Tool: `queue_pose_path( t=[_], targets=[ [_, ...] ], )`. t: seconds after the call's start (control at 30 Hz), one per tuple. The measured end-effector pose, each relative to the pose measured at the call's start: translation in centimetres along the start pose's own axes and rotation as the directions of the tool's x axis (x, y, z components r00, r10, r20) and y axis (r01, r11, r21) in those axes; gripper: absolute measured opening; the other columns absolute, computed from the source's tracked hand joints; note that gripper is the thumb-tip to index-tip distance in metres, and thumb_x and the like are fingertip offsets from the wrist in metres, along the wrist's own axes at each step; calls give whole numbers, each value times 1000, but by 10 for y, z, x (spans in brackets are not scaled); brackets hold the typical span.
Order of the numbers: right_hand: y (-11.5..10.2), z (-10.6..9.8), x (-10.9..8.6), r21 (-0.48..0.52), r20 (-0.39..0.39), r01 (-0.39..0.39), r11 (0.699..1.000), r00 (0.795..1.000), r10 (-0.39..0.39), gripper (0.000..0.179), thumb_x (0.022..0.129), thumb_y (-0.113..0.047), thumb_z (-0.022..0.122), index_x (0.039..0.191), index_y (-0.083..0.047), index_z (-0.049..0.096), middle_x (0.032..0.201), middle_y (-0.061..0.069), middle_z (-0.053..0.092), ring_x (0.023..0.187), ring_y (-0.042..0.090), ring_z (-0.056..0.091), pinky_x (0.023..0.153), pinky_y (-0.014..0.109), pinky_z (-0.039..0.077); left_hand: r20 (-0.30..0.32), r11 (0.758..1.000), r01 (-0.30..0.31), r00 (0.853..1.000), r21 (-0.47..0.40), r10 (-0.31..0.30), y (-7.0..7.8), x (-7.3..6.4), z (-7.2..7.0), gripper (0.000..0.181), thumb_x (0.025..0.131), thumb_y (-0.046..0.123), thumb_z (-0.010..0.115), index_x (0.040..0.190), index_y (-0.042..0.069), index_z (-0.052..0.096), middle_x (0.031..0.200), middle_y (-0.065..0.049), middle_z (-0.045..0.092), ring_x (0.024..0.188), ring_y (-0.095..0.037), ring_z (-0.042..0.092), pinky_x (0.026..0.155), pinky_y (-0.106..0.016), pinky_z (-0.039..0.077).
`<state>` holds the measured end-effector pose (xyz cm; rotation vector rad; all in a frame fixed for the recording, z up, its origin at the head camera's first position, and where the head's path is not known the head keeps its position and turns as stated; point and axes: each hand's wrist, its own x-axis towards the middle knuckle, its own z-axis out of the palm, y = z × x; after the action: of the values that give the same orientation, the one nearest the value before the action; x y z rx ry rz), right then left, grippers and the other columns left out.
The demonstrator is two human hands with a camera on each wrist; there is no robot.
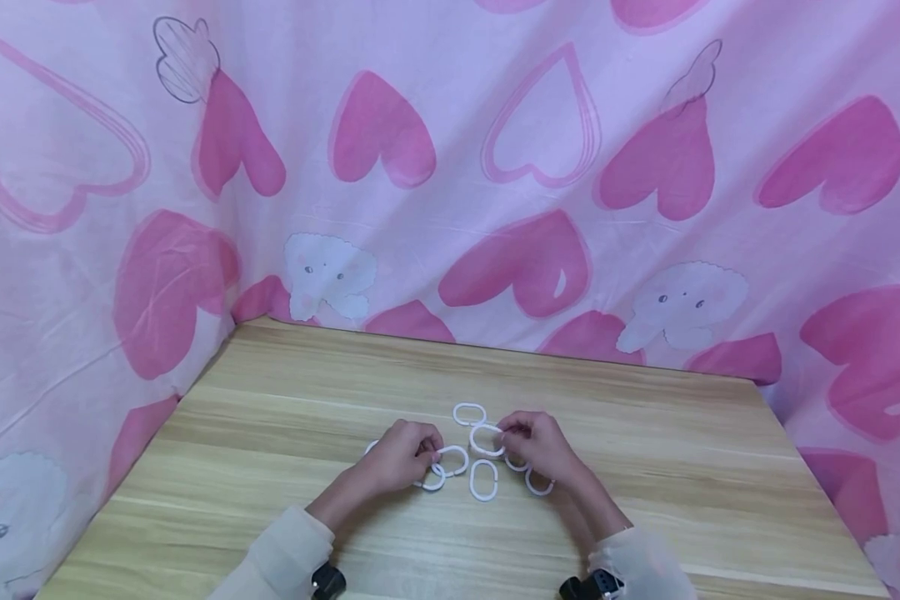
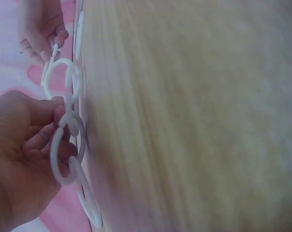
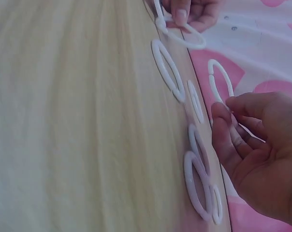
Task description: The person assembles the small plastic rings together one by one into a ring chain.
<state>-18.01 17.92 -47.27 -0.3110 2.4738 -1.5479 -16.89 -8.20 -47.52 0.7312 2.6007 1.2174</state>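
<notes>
White plastic oval chain links are spread around both hands. My left hand (image 1: 401, 457) pinches a link (image 1: 467, 461) between thumb and fingers; in the left wrist view it is joined to a short chain (image 2: 54, 154) that hangs down beside the palm. Just to the right, my right hand (image 1: 540, 446) holds a single link (image 1: 472, 442) by its end, thumb against fingertips. In the right wrist view this link (image 3: 212, 84) stands off the table, apart from the left hand's chain. A small slit shows in its side.
Loose links lie on the wooden table (image 1: 307, 383): one link (image 1: 455, 414) behind the hands, another link (image 1: 472, 482) between them, and a link (image 1: 542, 493) beneath the right wrist. A pink heart-patterned curtain (image 1: 457, 217) borders the back and left side.
</notes>
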Motion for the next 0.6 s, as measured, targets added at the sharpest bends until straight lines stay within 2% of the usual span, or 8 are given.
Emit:
queue_pose_path(
  t=[0.23, 0.4, 0.6],
  targets=[
    [-4, 12, -5, 91, -7, -9, 996, 1000, 9, 21, 89, 9, 63, 109, 17, 64, 83, 27, 69, 63, 9, 64, 60, 20, 56, -3, 1000, -1, 1000, -9, 0, 0, 0, -1, 8, 92, -2, 65, 88, 4, 71, 76, -1, 70, 68, -3, 58, 64, -18, 50],
    [-7, 20, -7, 158, -7, -11, 987, 1000, 12, 26, 89, 11, 61, 113, 20, 62, 87, 34, 66, 62, 6, 63, 61, 22, 58, -12, 1000, -14, 1000, -7, 14, -1, 0, -1, 9, 92, -3, 64, 89, 3, 70, 77, -2, 70, 69, -4, 59, 65, -19, 51],
    [-7, 23, -8, 192, -9, -40, 981, 999, 43, 36, 90, 10, 61, 125, 17, 58, 87, 31, 63, 63, 8, 63, 61, 24, 60, -2, 999, -32, 999, -15, 32, -2, 0, -1, 16, 91, -8, 61, 101, 0, 70, 80, -5, 73, 75, -8, 63, 66, -19, 51]
  ],
)
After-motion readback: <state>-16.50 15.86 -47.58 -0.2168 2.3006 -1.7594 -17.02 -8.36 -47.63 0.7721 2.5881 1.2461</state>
